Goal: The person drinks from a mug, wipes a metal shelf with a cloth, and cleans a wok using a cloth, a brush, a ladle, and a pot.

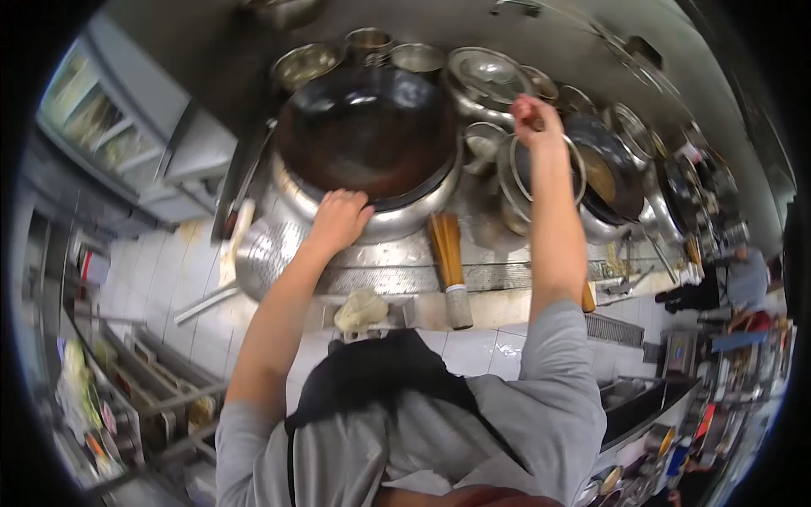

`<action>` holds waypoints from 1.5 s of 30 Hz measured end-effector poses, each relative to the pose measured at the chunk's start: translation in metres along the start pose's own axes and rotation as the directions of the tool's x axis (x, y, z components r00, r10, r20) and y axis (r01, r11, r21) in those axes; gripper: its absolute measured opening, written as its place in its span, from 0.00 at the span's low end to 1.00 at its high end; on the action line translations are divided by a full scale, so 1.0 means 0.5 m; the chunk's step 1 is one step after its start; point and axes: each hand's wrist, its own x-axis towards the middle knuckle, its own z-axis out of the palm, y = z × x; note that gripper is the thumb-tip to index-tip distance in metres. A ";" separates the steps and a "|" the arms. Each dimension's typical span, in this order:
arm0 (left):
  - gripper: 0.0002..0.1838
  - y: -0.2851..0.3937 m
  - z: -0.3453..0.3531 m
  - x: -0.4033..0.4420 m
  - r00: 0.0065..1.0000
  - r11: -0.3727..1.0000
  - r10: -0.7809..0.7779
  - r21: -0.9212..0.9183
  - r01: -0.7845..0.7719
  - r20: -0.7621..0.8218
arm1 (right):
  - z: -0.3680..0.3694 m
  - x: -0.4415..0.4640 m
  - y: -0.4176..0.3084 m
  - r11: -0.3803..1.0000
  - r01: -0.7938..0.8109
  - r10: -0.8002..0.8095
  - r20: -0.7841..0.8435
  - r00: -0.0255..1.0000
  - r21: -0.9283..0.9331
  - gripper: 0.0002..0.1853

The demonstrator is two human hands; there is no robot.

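Note:
A large dark wok [367, 135] sits tilted on a round steel burner ring [397, 221]. At its near rim is my left hand [342, 218], fingers curled over the edge and thumb to the right. My right hand [536, 118] is raised over a steel pot [509, 190] to the right of the wok, its fingers closed; what they hold is blurred and mostly hidden. Between my arms, a bamboo wok brush [448, 249] lies on the stove front. A perforated skimmer [269, 253] rests left of my left forearm.
Several steel bowls and pots [416, 57] line the back, with a round lid [486, 74] among them. Another wok [604, 173] with brownish contents stands at right. A crumpled pale cloth [361, 311] lies on the front ledge. A person [743, 279] is far right.

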 end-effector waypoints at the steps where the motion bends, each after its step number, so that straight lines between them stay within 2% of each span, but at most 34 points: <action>1: 0.10 0.000 0.001 -0.005 0.999 1.000 0.001 0.003 -0.001 -0.037 | 0.015 -0.029 0.013 0.998 0.046 -0.047 0.022 0.999 0.046 0.06; 3: 0.10 -0.014 0.012 -0.013 1.000 1.000 0.007 0.005 -0.007 -0.028 | 0.040 -0.082 0.026 0.989 -0.053 0.039 0.107 0.993 0.136 0.03; 6: 0.13 -0.021 0.016 -0.027 0.999 1.000 0.007 -0.016 -0.007 -0.040 | 0.061 -0.177 0.068 0.967 -0.162 0.131 0.162 0.978 0.199 0.17; 7: 0.15 -0.021 0.009 -0.034 0.999 0.999 0.005 -0.032 -0.006 -0.036 | 0.062 -0.218 0.096 0.960 -0.188 0.152 0.178 0.972 0.206 0.17; 9: 0.17 -0.024 -0.001 -0.055 0.996 0.994 0.025 -0.100 -0.034 -0.090 | 0.043 -0.283 0.153 0.953 -0.195 0.147 0.209 0.967 0.233 0.26; 12: 0.18 -0.021 -0.028 -0.117 0.926 0.968 0.021 -0.225 -0.114 -0.377 | -0.004 -0.371 0.220 0.939 -0.293 0.263 0.173 0.949 0.178 0.28; 13: 0.17 -0.022 -0.051 -0.150 0.959 0.931 -0.057 -0.362 -0.050 -0.278 | -0.024 -0.390 0.234 0.932 -0.334 0.310 0.167 0.936 0.143 0.29; 15: 0.14 -0.040 -0.125 -0.246 0.986 0.797 -0.157 -0.596 0.096 -0.052 | -0.040 -0.423 0.263 0.940 -0.341 0.342 0.024 0.940 -0.035 0.31; 16: 0.13 -0.060 -0.158 -0.294 0.958 0.717 -0.233 -0.636 0.285 0.166 | -0.042 -0.434 0.280 0.920 -0.296 0.287 -0.070 0.955 -0.256 0.27; 17: 0.14 -0.082 -0.188 -0.346 0.883 0.620 -0.279 -0.632 0.466 0.378 | -0.040 -0.444 0.297 0.848 -0.252 0.207 -0.147 0.967 -0.467 0.23; 18: 0.17 -0.098 -0.196 -0.405 0.886 0.563 -0.322 -0.685 0.462 0.334 | -0.036 -0.455 0.313 0.747 -0.172 0.058 -0.195 0.979 -0.643 0.23; 20: 0.17 -0.108 -0.221 -0.515 0.698 0.278 -0.525 -0.677 0.681 0.486 | -0.037 -0.441 0.318 0.492 -0.094 -0.003 -0.110 0.994 -0.865 0.27; 21: 0.18 -0.114 -0.229 -0.563 0.616 0.289 -0.600 -0.580 0.762 0.510 | -0.043 -0.435 0.318 0.346 -0.051 -0.035 -0.067 0.997 -0.937 0.28; 22: 0.21 -0.132 -0.204 -0.626 0.549 0.235 -0.647 -0.547 0.804 0.529 | -0.048 -0.416 0.307 0.198 0.052 -0.098 0.033 0.995 -0.979 0.32; 23: 0.21 -0.150 -0.179 -0.687 0.443 0.238 -0.706 -0.404 0.883 0.553 | -0.052 -0.389 0.283 0.071 0.136 -0.129 0.126 0.984 -0.988 0.34; 24: 0.21 -0.161 -0.121 -0.763 0.351 0.107 -0.782 -0.444 0.890 0.515 | -0.041 -0.365 0.266 0.077 0.193 -0.171 0.177 0.969 -0.978 0.33; 26: 0.20 -0.196 -0.008 -0.929 0.193 0.116 -0.867 -0.192 0.975 0.460 | -0.017 -0.299 0.217 -0.021 0.206 -0.272 0.204 0.941 -0.978 0.32; 27: 0.21 -0.187 0.029 -0.998 0.123 0.034 -0.875 -0.193 0.981 0.469 | -0.023 -0.252 0.193 -0.011 0.260 -0.311 0.251 0.917 -0.965 0.32; 28: 0.19 -0.245 0.144 -1.174 0.153 0.111 -0.828 -0.109 0.988 0.540 | -0.006 -0.217 0.174 -0.144 0.159 -0.383 0.203 0.901 -0.977 0.30; 29: 0.14 -0.210 0.158 -1.241 0.377 0.375 -0.807 -0.099 0.922 0.455 | 0.010 -0.179 0.154 -0.263 0.048 -0.445 0.165 0.880 -0.964 0.28; 30: 0.10 -0.170 0.165 -1.296 0.580 0.607 -0.739 -0.034 0.794 0.344 | 0.005 -0.130 0.129 -0.390 0.019 -0.508 0.232 0.829 -0.921 0.26; 31: 0.08 -0.132 0.157 -1.313 0.397 0.365 -0.820 -0.157 0.918 0.412 | -0.009 -0.079 0.113 -0.507 -0.022 -0.552 0.305 0.776 -0.862 0.24; 32: 0.07 -0.083 0.141 -1.322 0.202 0.082 -0.841 -0.250 0.965 0.502 | -0.021 -0.034 0.098 -0.526 -0.046 -0.585 0.321 0.745 -0.850 0.24; 33: 0.06 -0.037 0.130 -1.340 0.013 -0.217 -0.795 -0.305 0.927 0.606 | -0.036 0.006 0.084 -0.545 -0.071 -0.612 0.338 0.715 -0.835 0.25; 34: 0.06 -0.010 0.157 -1.377 -0.122 -0.311 -0.858 -0.315 0.897 0.499 | -0.050 0.041 0.076 -0.591 -0.095 -0.624 0.379 0.684 -0.801 0.16; 37: 0.09 0.032 0.146 -1.420 -0.056 -0.101 -0.909 -0.087 0.991 0.414 | -0.051 0.117 0.034 -0.263 -0.054 -0.529 0.097 0.843 -0.963 0.09; 38: 0.09 0.036 0.151 -1.424 -0.044 -0.090 -0.905 -0.090 0.992 0.422 | -0.027 0.101 0.022 0.125 -0.050 -0.312 -0.087 0.946 -0.991 0.02; 39: 0.10 0.034 0.146 -1.421 -0.034 -0.081 -0.902 -0.090 0.993 0.431 | -0.029 0.112 0.011 0.440 -0.005 -0.235 -0.120 0.965 -0.898 0.02; 40: 0.11 0.029 0.137 -1.423 -0.027 -0.072 -0.898 -0.086 0.994 0.439 | -0.030 0.122 -0.005 0.710 0.013 -0.147 -0.130 0.981 -0.704 0.03; 41: 0.13 0.022 0.131 -1.398 -0.156 -0.353 -0.841 -0.309 0.883 0.518 | -0.032 0.131 -0.010 0.902 0.005 -0.059 -0.112 0.992 -0.432 0.04; 42: 0.13 0.017 0.100 -1.333 -0.330 -0.612 -0.750 -0.411 0.676 0.574 | -0.010 0.115 -0.003 0.952 0.046 -0.078 -0.092 0.993 -0.303 0.04; 43: 0.11 -0.003 0.067 -1.258 -0.128 -0.375 -0.846 -0.408 0.833 0.517 | 0.007 0.088 0.001 0.984 0.062 -0.068 -0.027 0.997 -0.169 0.03; 44: 0.11 -0.029 0.075 -1.265 -0.030 -0.230 -0.876 -0.361 0.904 0.481 | 0.006 0.097 -0.007 0.996 0.066 -0.071 -0.093 0.993 -0.056 0.03; 45: 0.11 -0.054 0.083 -1.271 0.067 -0.078 -0.895 -0.305 0.949 0.440 | 0.041 0.035 0.022 0.998 0.059 -0.059 -0.009 0.998 0.016 0.03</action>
